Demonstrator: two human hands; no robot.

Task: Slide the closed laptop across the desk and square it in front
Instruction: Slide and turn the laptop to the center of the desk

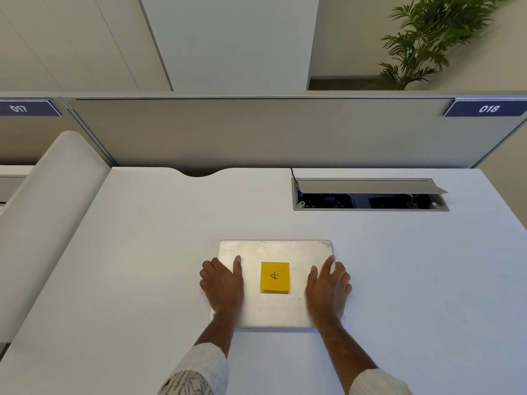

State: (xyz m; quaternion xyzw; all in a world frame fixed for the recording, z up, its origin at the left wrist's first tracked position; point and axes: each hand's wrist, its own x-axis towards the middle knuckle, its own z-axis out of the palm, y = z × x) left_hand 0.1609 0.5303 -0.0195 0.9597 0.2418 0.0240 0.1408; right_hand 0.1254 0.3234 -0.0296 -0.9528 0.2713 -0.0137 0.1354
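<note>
A closed silver laptop (275,252) lies flat on the white desk (142,266), near the front and roughly centred before me, its edges about parallel to the desk's. A yellow sticky note (275,276) with a pen mark sits in the middle of its lid. My left hand (222,283) grips the laptop's left edge, thumb on the lid and fingers wrapped over the side. My right hand (328,286) holds the right edge the same way, thumb on top.
An open cable hatch (370,195) with sockets is sunk into the desk at the back right. A grey partition (256,132) closes off the desk's far side, with number plates 017 and 018. A rounded white divider (51,195) borders the left. A plant stands beyond.
</note>
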